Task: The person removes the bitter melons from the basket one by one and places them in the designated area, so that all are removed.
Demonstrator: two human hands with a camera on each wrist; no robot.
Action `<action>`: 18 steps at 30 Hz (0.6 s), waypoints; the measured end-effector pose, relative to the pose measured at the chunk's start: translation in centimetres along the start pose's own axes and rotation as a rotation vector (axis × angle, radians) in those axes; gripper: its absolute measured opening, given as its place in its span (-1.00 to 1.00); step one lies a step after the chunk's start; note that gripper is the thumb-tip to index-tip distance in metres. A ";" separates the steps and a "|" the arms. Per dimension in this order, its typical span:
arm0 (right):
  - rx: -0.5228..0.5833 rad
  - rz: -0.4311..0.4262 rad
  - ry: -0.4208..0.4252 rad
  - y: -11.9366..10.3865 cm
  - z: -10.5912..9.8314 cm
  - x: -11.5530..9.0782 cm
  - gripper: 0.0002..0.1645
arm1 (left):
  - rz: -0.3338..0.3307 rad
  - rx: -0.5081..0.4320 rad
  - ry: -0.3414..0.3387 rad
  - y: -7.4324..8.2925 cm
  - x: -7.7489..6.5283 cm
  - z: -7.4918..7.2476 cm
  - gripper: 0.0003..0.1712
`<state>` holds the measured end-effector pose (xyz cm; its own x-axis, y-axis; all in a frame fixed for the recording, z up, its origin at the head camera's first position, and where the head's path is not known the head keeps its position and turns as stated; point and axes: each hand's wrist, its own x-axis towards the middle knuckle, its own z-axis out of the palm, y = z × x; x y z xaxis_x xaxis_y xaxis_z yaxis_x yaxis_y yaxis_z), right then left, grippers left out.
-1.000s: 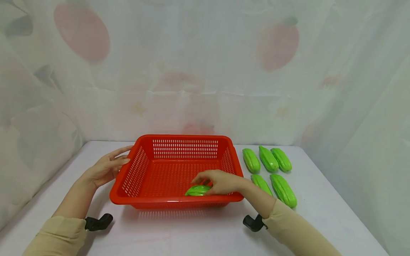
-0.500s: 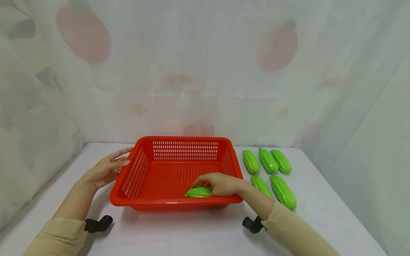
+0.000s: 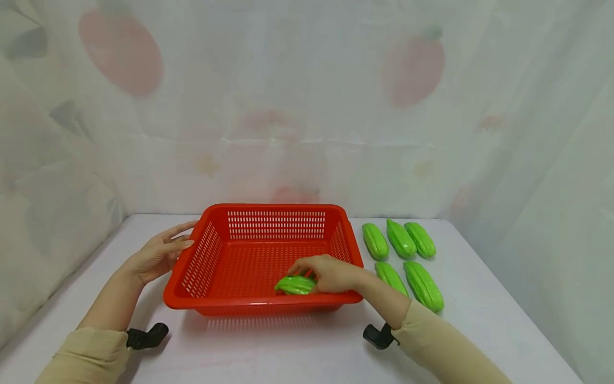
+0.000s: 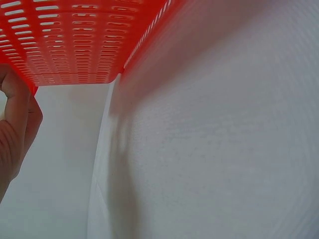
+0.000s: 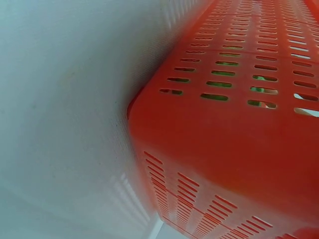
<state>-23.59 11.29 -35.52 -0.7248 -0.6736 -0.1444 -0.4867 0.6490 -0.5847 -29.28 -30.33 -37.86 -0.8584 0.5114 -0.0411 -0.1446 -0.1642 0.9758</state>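
A red plastic basket with slotted walls stands on the white table. My left hand holds its left rim, thumb at the top edge and fingers along the outer side; part of that hand shows against the slotted wall in the left wrist view. Inside the basket, near the front right, lies a glossy green ridged star fruit. My right hand reaches over the right rim with its fingers curled over the fruit's right end, hiding that end. In the right wrist view the basket wall hides this hand.
Several more green star fruits lie on the table right of the basket, among them one at the back and one nearer the front. My right forearm passes over the table just in front of them. A pale printed cloth hangs behind.
The star fruit in the basket has shifted slightly left, and my right thumb has drawn back a little from it. My left hand keeps its place at the rim.
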 end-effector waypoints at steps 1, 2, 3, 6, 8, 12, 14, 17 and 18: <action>0.004 0.000 0.011 0.0 0.0 0.0 -0.42 | 0.000 0.001 0.000 0.0 0.0 0.0 -0.52; 0.006 0.000 0.025 0.0 0.0 0.0 -0.42 | 0.000 0.001 0.000 0.0 0.0 0.0 -0.52; 0.009 -0.003 0.039 0.0 0.0 0.0 -0.42 | -0.001 -0.001 0.000 0.1 0.0 0.0 -0.52; 0.022 -0.005 0.083 -0.1 0.0 0.0 -0.42 | -0.003 0.000 0.001 0.1 0.0 0.1 -0.52; 0.039 0.001 0.117 -0.1 -0.1 0.0 -0.43 | -0.002 0.002 0.004 0.1 -0.1 0.1 -0.52; 0.093 0.021 0.186 -0.1 -0.2 0.0 -0.43 | -0.003 0.014 0.019 0.1 -0.1 0.2 -0.52; 0.126 0.022 0.221 -0.2 -0.3 0.0 -0.42 | -0.007 0.019 0.026 0.2 -0.1 0.3 -0.52; 0.170 0.023 0.271 -0.2 -0.4 0.0 -0.40 | -0.010 0.022 0.032 0.2 -0.2 0.3 -0.52; 0.185 0.023 0.286 -0.2 -0.4 0.0 -0.39 | -0.011 0.021 0.033 0.2 -0.2 0.3 -0.52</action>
<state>-23.70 11.33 -35.07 -0.8546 -0.5163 0.0549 -0.3909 0.5703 -0.7224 -29.02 -30.18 -37.55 -0.8724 0.4852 -0.0587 -0.1441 -0.1405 0.9795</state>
